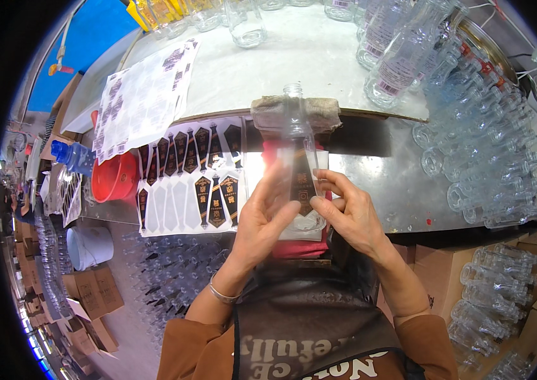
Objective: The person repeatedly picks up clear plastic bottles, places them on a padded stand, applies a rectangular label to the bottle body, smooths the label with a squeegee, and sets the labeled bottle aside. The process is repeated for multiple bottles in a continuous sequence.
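A clear glass bottle lies in front of me, its open neck pointing away. On its upper face is a black, tie-shaped label with copper-coloured print. My left hand grips the bottle's left side, thumb near the base and fingers partly hidden and blurred. From the right, my right hand holds it too, with the thumb at the label's lower edge and the fingers curled along the side. Beneath the bottle are a white pad and a red cloth; a folded beige cloth lies under its neck.
To the left lies a sheet of black tie-shaped labels, several spots bare. Beyond it are printed white sheets and a red basin. Many clear bottles crowd the right; others stand low at left. Cardboard boxes are at lower right.
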Demonstrator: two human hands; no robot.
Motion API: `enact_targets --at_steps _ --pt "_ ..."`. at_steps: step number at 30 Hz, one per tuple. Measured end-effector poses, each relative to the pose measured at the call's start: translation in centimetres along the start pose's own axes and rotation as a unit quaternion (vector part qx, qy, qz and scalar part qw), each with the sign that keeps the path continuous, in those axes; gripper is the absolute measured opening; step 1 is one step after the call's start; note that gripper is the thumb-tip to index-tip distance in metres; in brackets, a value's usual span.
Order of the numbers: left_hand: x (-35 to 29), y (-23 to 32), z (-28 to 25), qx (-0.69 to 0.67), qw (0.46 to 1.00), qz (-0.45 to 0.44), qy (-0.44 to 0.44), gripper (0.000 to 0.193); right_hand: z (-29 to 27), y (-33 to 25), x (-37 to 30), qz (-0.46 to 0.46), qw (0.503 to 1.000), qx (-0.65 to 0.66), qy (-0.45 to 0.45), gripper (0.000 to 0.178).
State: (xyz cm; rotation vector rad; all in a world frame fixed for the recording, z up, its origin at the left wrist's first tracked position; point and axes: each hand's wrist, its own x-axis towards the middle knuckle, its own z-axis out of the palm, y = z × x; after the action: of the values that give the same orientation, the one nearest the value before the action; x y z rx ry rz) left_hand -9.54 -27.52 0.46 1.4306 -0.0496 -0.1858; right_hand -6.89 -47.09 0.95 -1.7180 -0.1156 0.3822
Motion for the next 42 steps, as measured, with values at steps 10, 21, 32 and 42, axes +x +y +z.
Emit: enact_targets --at_steps 10,21,32,42 --pt "0.1 -0.1 -0.1 -0.022 1.0 -0.004 0.014 0.066 -0.2 0.9 0.0 -0.015 1.0 0.017 -0.019 0.057" --pt "0.1 -0.3 -0.2 -0.028 0.999 -0.015 0.009 0.069 -0.3 0.8 0.0 -0.013 1.0 0.013 -0.025 0.054" --pt "0.1 -0.6 -0.2 -0.015 0.999 0.003 0.029 0.06 -0.6 2.3 0.4 -0.002 0.992 0.117 -0.056 0.047" --pt "0.1 -1.0 -0.2 -0.01 0.999 0.001 0.035 0.061 -0.2 1.7 0.2 -0.003 0.997 0.067 -0.036 0.049"
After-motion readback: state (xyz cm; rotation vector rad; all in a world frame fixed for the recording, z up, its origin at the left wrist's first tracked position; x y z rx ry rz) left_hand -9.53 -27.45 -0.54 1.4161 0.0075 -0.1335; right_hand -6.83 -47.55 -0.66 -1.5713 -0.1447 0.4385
